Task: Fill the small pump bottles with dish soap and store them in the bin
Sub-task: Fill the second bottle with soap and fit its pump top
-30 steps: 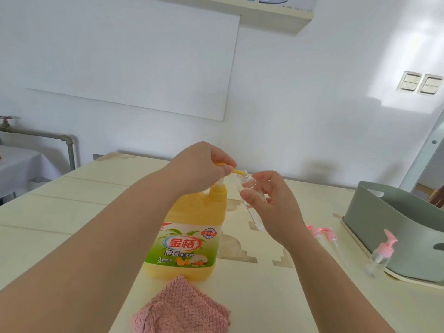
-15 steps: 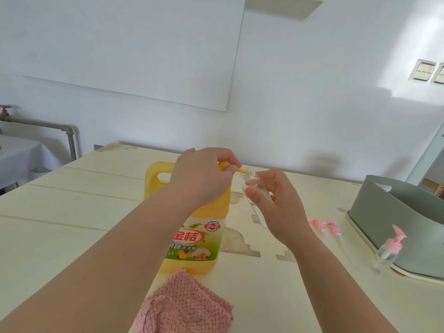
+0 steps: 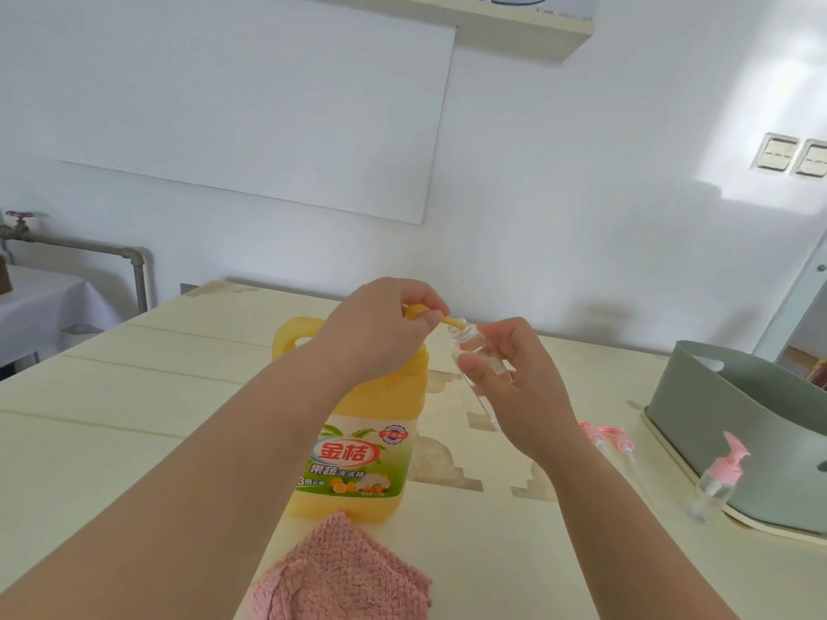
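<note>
While gauging progress as early, recording one bottle only under filling. Noting the left hand (image 3: 380,333) at frame centre, fingers curled over the yellow pump (image 3: 453,322) of the dish soap jug (image 3: 358,449), spout tip reaching to the mouth of the small clear bottle (image 3: 470,346). Noting the right hand (image 3: 519,387) just right of centre, fingers and thumb wrapped round that bottle, holding it tilted and raised above the table (image 3: 134,418).

Logging as outstanding: two loose pink pump tops (image 3: 608,436) lying on the table right of centre; one capped bottle (image 3: 718,478) standing just beside the green bin (image 3: 716,418) at right, appearing unfilled. Seeing nothing stored in the visible part of the bin.

Flagging limits: soap level in the held bottle hard to read behind the fingers; bin interior mostly hidden and cropped at the right edge; pink cloth (image 3: 344,575) cut off at bottom centre; failing to locate a second uncapped bottle.
</note>
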{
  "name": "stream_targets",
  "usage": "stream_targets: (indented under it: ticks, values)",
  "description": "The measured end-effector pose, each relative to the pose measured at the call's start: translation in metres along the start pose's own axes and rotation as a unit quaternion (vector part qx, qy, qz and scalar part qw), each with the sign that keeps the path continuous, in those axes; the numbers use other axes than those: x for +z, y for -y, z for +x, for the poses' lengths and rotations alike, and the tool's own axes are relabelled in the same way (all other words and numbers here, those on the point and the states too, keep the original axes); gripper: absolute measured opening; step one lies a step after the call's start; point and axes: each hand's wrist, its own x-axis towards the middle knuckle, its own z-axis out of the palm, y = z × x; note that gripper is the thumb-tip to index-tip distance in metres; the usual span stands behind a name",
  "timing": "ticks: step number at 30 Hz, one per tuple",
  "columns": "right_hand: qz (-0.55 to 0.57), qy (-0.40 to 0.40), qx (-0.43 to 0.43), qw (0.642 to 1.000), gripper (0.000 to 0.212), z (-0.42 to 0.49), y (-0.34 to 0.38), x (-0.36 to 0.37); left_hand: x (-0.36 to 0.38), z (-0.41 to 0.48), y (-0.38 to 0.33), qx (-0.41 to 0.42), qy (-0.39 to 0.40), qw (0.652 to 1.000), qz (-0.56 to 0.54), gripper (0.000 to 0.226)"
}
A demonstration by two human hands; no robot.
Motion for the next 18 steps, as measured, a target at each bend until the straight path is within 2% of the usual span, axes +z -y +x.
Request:
stream_targets:
  ticks: [12,18]
  values:
    - [-0.003,-0.011,0.003,1.0,0.025,-0.002,-0.014,0.005,0.022,-0.009,0.005,0.006,-0.078,0.992,0.096,0.018]
    - [0.002,-0.009,0.01,1.0,0.026,-0.002,-0.012,0.005,0.021,-0.013,0.004,0.016,-0.09,0.99,0.105,0.018]
